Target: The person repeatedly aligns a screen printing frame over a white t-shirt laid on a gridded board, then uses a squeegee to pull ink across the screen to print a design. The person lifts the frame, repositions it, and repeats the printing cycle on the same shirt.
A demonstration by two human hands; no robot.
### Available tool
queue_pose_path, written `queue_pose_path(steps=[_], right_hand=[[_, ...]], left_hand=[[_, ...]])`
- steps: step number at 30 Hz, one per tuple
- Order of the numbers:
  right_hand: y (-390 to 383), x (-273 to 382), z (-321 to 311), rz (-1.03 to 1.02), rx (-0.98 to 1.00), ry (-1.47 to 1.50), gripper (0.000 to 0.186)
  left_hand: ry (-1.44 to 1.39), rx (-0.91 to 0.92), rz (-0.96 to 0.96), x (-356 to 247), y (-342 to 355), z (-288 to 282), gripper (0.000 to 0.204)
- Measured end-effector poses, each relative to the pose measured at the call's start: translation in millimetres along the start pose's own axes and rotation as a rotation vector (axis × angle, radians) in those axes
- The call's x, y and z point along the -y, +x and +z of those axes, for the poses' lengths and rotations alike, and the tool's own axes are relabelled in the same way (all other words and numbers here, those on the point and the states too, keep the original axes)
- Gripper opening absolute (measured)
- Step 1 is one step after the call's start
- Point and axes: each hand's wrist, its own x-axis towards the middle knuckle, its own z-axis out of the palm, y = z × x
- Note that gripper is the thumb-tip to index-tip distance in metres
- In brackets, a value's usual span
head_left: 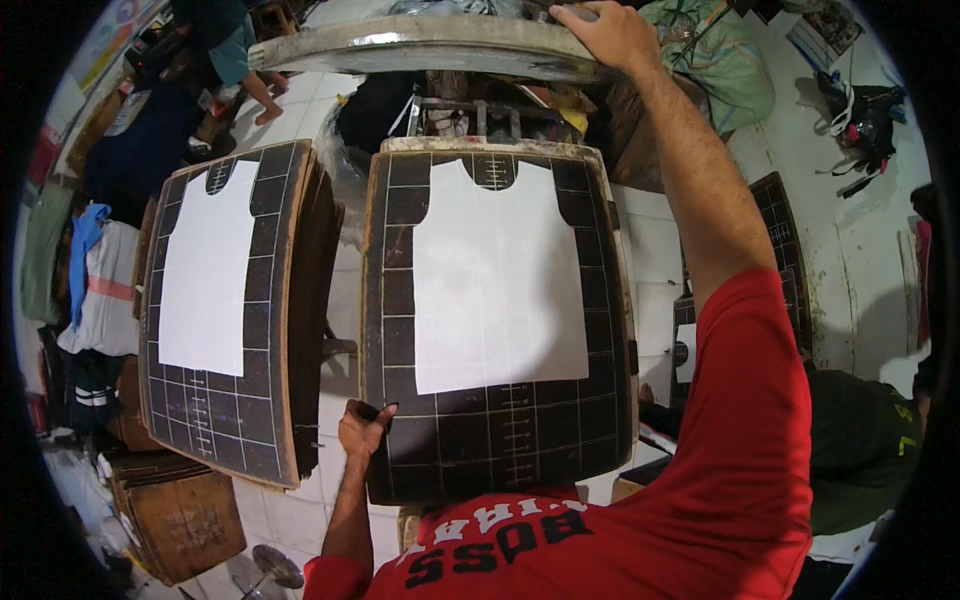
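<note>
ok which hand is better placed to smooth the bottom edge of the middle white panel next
Probably the left hand, at the middle board, closer to that edge of the white panel; the right hand grips the pale frame.

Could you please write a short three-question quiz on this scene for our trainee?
1. True or false: the left hand is by the left edge of the middle gridded board.
2. Multiple choice: the right hand is on
A) a green sack
B) the long pale bar
C) a blue cloth
3. Fill in, near or far: the white sleeveless piece on the middle gridded board lies with its neckline toward the ____ end.

Key: 1. True. 2. B. 3. Far.
</note>
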Motion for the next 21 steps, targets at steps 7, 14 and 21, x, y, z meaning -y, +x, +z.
queue_pose_path(steps=[7,14,21], right_hand=[[14.3,12.3,-30.8,0.112,0.077,0.131,0.066],[22.9,8.4,-29.4,0.078,0.059,0.120,0.072],[17.9,7.5,-25.3,0.083,0.084,0.081,0.075]], left_hand=[[0.023,-0.052,-0.007,-15.0,5.6,3.6,0.071],[0.037,-0.047,-0.030,-19.1,15.8,1.0,0.085],[0.274,0.010,0.093,-3.1,41.9,19.0,0.084]])
